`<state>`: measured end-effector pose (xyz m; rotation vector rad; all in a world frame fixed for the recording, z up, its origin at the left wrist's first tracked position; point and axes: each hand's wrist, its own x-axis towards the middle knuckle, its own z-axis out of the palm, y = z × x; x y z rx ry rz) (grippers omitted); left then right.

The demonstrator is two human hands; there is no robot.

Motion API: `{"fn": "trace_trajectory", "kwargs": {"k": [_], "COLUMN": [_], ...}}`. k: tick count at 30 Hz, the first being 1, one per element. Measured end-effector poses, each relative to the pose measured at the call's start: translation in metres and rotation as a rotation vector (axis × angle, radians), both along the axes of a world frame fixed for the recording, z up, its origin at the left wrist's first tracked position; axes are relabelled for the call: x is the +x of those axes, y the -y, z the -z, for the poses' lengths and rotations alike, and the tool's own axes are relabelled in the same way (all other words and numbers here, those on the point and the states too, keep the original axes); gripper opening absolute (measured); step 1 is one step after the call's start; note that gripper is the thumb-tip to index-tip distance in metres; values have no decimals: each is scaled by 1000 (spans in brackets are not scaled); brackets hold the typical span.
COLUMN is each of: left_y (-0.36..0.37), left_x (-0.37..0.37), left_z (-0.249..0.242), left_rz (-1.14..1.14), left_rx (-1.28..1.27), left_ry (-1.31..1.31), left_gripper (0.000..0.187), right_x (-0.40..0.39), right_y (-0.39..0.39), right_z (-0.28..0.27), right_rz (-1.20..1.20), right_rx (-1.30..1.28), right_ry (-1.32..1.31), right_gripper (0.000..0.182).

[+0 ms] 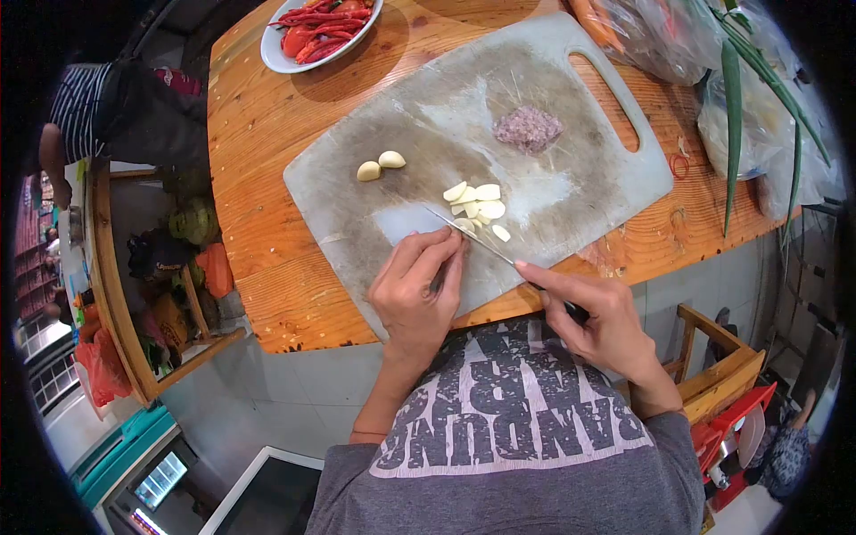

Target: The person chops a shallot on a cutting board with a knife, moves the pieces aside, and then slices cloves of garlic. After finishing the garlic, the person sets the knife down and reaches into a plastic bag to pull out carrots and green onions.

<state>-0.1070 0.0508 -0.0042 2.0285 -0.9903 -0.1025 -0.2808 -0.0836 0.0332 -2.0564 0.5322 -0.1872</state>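
Knife [487, 246] is gripped in the right hand [602, 323], index finger laid along the blade, likely for control; left hand [415, 287] is bunched at the blade, probably to steady something, but what is pinched cannot be told. Garlic slices [489, 209] are piled on the cutting board [352, 227] just past the blade, whole cloves [391, 160] set apart, presumably for clearance. Purple minced heap [528, 129] is parked toward the board's handle end, the table [250, 223] is crowded at right by plastic bags [669, 45] and green leaves [732, 116], and the blade's far side is blocked by slices
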Motion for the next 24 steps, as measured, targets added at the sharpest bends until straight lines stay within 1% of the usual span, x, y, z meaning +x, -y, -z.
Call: {"fn": "trace_trajectory", "kwargs": {"k": [1, 4, 7, 10, 13, 16, 19, 22, 24], "left_y": [0, 1, 0, -2, -1, 2, 4, 5, 5], "left_x": [0, 0, 1, 1, 2, 2, 4, 4, 2], "left_z": [1, 2, 0, -2, -1, -3, -5, 0, 1], "left_rz": [-2, -8, -10, -5, 9, 11, 40, 48, 36], "left_rx": [-1, -19, 3, 12, 11, 44, 97, 75, 73], "left_ry": [-1, -12, -32, -45, -14, -28, 77, 150, 128], "left_gripper": [17, 17, 17, 16, 16, 14, 15, 16, 17], "right_x": [3, 8, 4, -4, -6, -10, -9, -8, -10], "right_y": [0, -2, -2, -1, 0, 2, 2, 2, 2], "right_z": [1, 3, 4, 2, -5, 1, 1, 0, 2], "right_rz": [-7, 15, -15, -35, -31, 52, 78, 80, 73], "right_rx": [-24, 33, -52, -160, -116, -3, 25, 35, 16], "right_ry": [-1, -18, 5, -45, -71, -4, 10, -7, 1], "right_gripper": [51, 49, 50, 51, 51, 50, 49, 49, 49]}}
